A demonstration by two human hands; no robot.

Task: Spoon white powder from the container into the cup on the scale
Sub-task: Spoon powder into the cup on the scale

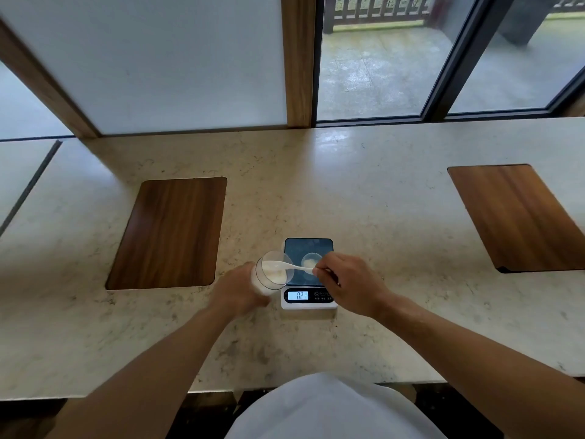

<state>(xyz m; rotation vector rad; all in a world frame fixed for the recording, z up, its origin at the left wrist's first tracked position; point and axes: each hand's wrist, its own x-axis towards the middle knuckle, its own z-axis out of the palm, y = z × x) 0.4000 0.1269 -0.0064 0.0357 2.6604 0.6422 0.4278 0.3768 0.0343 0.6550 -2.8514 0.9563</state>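
A clear container [273,274] holding white powder is tilted toward the scale, gripped from the left by my left hand [238,289]. My right hand [349,282] pinches the handle of a white plastic spoon [291,266], whose bowl reaches into the container's mouth. On the dark platform of the white digital scale [308,248] stands a small clear cup [311,263] with a little white powder in it, partly hidden behind my right fingers. The scale's display [298,295] is lit and shows digits.
The scale rests on a pale marble counter [380,217]. Two brown wooden inlays lie flush in it, one at the left [169,232] and one at the far right [519,217]. Glass windows and a wooden post rise behind the counter's far edge.
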